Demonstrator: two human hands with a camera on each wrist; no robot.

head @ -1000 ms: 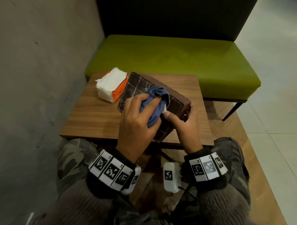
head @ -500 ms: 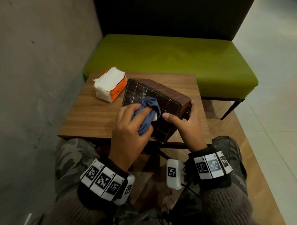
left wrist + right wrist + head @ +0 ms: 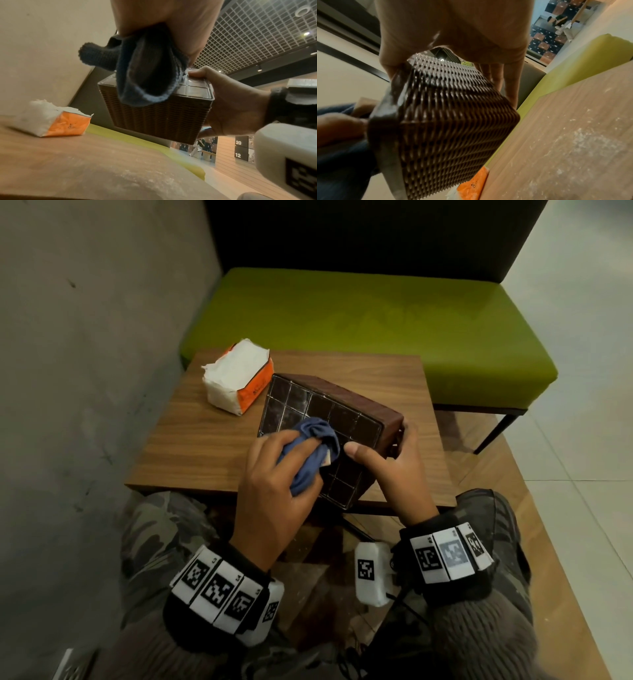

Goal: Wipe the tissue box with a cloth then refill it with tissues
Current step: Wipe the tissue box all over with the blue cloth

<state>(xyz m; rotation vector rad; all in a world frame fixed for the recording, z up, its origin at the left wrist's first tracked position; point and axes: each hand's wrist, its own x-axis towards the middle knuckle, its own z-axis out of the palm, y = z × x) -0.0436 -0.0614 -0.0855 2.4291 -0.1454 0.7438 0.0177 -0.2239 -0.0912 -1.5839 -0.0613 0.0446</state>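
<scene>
Rubbing the bunched cloth (image 3: 310, 453) in the left hand (image 3: 274, 491) across the tissue box (image 3: 329, 419), tilted above the table's (image 3: 205, 446) near edge in the right hand's (image 3: 397, 470) clasp, could twist it loose.

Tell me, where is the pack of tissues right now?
In the head view the tissue pack lies on the wooden table, at its far left corner, just left of the brown tissue box and near the green bench.
</scene>
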